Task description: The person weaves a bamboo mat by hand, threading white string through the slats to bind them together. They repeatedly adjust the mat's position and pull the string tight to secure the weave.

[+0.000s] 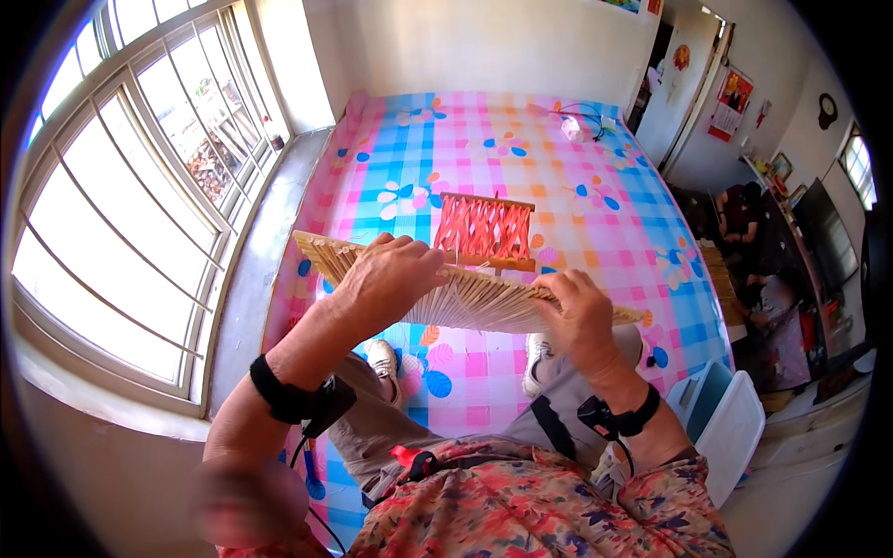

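A mat of thin pale stalks (479, 312), laid side by side, is held up in front of me above my knees. My left hand (395, 272) has its fingers closed over the upper edge, left of the middle. Farther right, my right hand (580, 318) grips the same edge, fingers bent over it and thumb hidden. The stalks fan out toward both ends, and the left end is raised higher. Just beyond the mat, a small wooden frame laced with red strips (484, 226) lies on the checked floor covering.
A pink-and-blue checked sheet (502, 172) covers the floor. At my left runs a barred window (139, 186). A white plastic bin (728, 437) stands at my right. A small pale object with a cord (572, 128) lies at the far right; two people sit beyond the sheet.
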{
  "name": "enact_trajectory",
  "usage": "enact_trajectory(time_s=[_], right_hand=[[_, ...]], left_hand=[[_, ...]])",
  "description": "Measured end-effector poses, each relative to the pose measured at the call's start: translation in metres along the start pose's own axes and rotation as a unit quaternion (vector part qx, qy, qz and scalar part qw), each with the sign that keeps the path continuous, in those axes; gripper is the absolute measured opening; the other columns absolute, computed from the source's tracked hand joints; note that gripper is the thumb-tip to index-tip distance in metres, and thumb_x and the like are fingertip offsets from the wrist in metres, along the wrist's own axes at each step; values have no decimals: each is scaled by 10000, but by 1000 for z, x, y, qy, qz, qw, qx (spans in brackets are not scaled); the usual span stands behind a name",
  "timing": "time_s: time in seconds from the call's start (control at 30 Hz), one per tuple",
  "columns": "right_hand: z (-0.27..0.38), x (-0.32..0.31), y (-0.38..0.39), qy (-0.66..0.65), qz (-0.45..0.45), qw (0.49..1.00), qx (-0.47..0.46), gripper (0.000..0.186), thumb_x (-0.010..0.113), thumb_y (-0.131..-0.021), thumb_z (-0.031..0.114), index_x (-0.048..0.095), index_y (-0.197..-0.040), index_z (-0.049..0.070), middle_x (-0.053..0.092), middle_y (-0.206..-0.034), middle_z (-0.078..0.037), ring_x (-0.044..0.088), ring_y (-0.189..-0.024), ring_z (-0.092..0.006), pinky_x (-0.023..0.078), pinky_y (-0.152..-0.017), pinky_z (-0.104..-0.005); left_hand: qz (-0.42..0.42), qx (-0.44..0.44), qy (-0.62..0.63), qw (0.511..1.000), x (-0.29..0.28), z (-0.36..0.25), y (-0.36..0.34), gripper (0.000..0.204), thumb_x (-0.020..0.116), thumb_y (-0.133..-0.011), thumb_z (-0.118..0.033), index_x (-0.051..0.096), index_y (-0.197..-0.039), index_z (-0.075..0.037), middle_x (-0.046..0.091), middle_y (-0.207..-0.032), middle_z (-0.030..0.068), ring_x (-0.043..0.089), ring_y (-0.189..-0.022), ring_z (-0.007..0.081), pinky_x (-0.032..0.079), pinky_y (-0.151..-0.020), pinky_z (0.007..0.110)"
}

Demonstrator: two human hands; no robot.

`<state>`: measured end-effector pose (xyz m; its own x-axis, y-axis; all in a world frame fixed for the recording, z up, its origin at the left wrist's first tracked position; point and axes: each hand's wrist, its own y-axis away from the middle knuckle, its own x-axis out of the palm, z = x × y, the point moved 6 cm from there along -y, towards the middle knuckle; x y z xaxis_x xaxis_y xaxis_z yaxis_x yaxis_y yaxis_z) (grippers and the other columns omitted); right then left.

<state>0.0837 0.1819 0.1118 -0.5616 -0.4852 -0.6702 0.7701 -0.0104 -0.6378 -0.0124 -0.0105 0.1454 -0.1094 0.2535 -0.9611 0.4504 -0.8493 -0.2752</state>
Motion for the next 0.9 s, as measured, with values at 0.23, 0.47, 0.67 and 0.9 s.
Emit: enact_trajectory(time_s=[0.23,0.47,0.67,0.9], right_hand=[[1,53,65,-151,115,978,90,178,671,-811,50,613,-978,29,594,-872,-143,587,-823,-343,470,-715,-389],[-10,89,22,-319,351,864,168,259,573,-939,237,634,-918,-13,581,-723,-127,566,-626,-241,467,-621,-344],[7,171,15,-446,454,717,284,270,593,-921,202,654,-847,-50,566,-685,-43,563,-586,-100,455,-535,-263],[31,218,23,-420,513,700,266,262,599,-900,203,665,-797,-28,572,-622,-49,558,-535,-108,451,-515,-280]], left_hand=[[2,50,17,999,61,8,36,192,709,-770,-195,594,-883,-90,609,-811,31,599,-820,217,391,-838,386],[14,33,47,998,66,11,68,195,708,-755,-172,587,-887,-94,611,-838,31,602,-832,212,398,-897,403],[-16,3,46,999,75,13,90,273,728,-720,-154,601,-957,-105,617,-904,19,606,-897,193,381,-974,450],[-3,-39,80,996,98,24,119,332,729,-698,-181,609,-1002,-122,586,-944,14,581,-916,204,389,-953,444]])
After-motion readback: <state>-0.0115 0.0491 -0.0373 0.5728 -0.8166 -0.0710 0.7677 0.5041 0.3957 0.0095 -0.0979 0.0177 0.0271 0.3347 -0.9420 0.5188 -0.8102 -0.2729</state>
